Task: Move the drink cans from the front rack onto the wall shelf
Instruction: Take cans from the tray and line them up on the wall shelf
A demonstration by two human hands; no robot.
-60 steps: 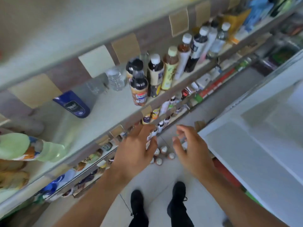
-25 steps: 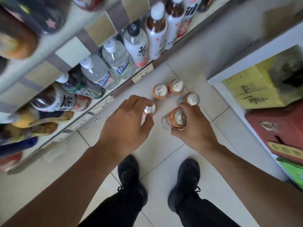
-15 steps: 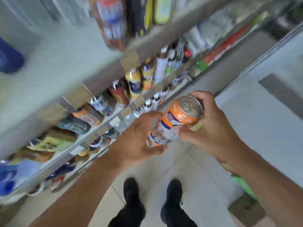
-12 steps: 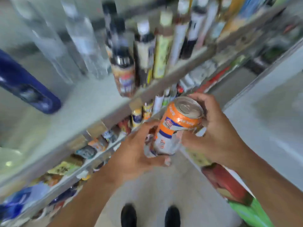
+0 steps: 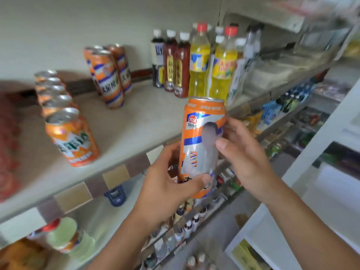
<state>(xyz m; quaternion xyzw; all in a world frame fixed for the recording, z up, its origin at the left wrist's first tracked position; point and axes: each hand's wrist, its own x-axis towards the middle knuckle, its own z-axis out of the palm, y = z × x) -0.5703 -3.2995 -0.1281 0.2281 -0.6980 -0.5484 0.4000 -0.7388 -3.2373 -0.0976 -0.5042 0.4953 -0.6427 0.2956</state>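
Since the floor pickup, the tall orange can (image 5: 202, 145) has risen to shelf height. Left hand (image 5: 167, 188) grips its base, right hand (image 5: 243, 154) pinches its side. Long axis upright; wall shelf (image 5: 140, 121) lies just beyond, up-left, left hand nearer.

Both forearms reach up and forward. The left hand (image 5: 165, 189) curls round the tall orange can's (image 5: 201, 141) lower part; the right hand (image 5: 243, 152) pinches its upper side.
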